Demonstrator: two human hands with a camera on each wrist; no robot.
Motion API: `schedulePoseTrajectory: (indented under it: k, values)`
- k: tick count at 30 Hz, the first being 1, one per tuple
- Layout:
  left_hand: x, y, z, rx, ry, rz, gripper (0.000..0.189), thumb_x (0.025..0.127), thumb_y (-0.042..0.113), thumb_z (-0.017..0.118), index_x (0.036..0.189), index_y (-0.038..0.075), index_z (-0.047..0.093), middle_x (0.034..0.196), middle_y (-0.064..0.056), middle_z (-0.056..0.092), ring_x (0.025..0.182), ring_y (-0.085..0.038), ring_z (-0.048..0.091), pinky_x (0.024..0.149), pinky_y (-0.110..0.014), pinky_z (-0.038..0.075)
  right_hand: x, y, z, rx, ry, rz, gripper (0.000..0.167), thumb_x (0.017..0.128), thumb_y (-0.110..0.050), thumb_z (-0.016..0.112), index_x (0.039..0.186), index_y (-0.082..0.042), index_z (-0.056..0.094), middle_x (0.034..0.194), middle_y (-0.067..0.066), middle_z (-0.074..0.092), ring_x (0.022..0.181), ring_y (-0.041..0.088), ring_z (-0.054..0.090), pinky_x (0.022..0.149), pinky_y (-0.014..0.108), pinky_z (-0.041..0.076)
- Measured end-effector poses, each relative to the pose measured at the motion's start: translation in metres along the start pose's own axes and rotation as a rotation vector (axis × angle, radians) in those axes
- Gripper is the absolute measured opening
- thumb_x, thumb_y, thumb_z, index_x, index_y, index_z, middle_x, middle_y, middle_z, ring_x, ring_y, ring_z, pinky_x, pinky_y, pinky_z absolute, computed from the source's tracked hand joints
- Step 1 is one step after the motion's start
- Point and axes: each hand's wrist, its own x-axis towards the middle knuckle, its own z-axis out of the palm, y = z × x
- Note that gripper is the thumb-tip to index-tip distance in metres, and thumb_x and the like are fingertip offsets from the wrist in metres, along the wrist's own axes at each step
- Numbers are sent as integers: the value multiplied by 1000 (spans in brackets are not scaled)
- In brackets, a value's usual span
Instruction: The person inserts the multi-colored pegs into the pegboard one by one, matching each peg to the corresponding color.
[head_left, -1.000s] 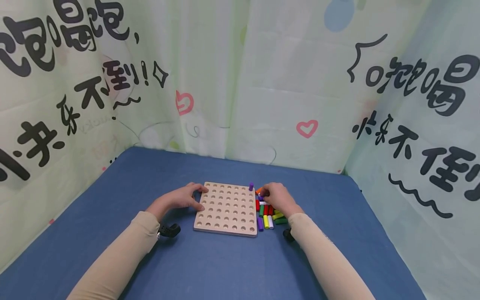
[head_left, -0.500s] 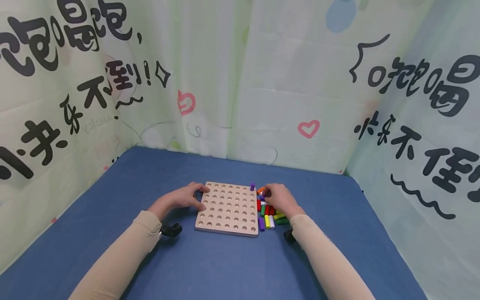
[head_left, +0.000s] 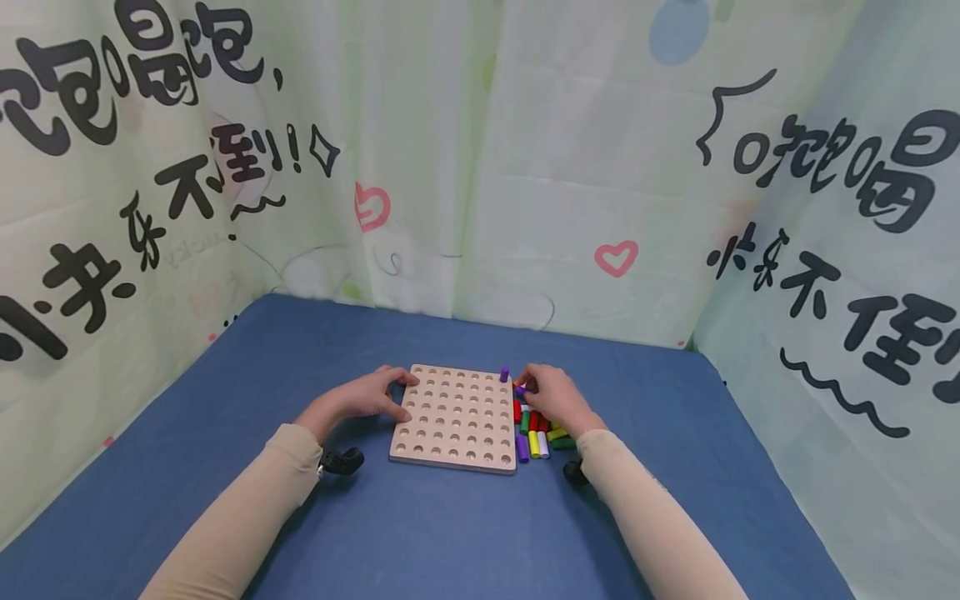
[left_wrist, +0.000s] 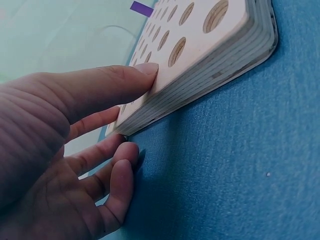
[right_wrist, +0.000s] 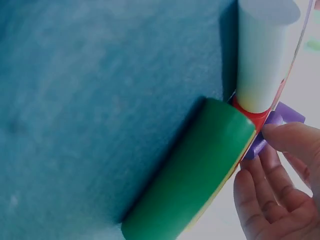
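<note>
A square wooden pegboard [head_left: 444,440] with rows of round holes lies on the blue table. One purple peg [head_left: 505,374] stands upright in its far right corner. At the board's left side, my left hand [head_left: 363,395] rests its straight thumb [left_wrist: 127,80] on the top face near the edge; the index finger touches further back, and the other fingers bend loosely beside the board. Just past the right edge, my right hand [head_left: 558,397] pinches another purple peg [right_wrist: 257,145] between thumb and fingers, raised above the loose pegs there.
Loose pegs lie close against the board's right side, among them a purple peg [head_left: 522,448], a yellow peg [head_left: 534,444], a white peg [head_left: 543,445] and a green peg [right_wrist: 192,172]. Some are hidden under the right hand. A printed curtain [head_left: 420,167] hangs behind the table.
My right hand has picked the purple peg out of the loose pegs and shifted slightly left towards the board. The left hand and the board stay in place.
</note>
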Motion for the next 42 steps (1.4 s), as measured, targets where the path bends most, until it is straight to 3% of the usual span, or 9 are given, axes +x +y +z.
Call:
schedulePoseTrajectory:
  k: [10, 17, 23, 28, 42]
  values:
    - [0, -4, 1, 12, 6, 0, 66, 88, 21, 83, 146, 10, 55, 147, -18, 42, 131, -35, 43, 107, -53, 39, -1, -2, 3, 24, 43, -3, 37, 98, -5, 67, 134, -13, 64, 112, 13, 63, 94, 24, 61, 79, 37, 58]
    - [-1, -4, 1, 10, -2, 10, 66, 88, 21, 83, 146, 9, 55, 147, -19, 41, 132, -36, 42, 106, -53, 39, -2, -3, 5, 12, 74, 20, 27, 99, -8, 67, 125, -13, 73, 118, 15, 61, 100, 27, 63, 82, 39, 59]
    - [-2, -3, 0, 15, -7, 17, 67, 88, 22, 83, 147, 9, 55, 147, -20, 41, 130, -36, 43, 103, -53, 41, -1, -6, 5, 17, 80, 32, 25, 99, -6, 66, 122, -11, 71, 119, 15, 63, 103, 28, 64, 84, 41, 59]
    - [-3, -2, -1, 11, -5, 14, 67, 88, 22, 83, 147, 9, 55, 147, -19, 41, 127, -35, 44, 101, -51, 41, -1, -9, 4, 57, 96, 52, 25, 98, -5, 66, 123, -7, 69, 118, 17, 63, 100, 29, 64, 82, 40, 59]
    - [-3, 0, -1, 19, -4, 16, 67, 88, 22, 83, 147, 9, 54, 148, -19, 41, 119, -33, 45, 96, -49, 42, 2, -18, 4, 228, 172, 124, 25, 96, -8, 72, 120, -9, 65, 123, 16, 65, 109, 30, 65, 90, 45, 58]
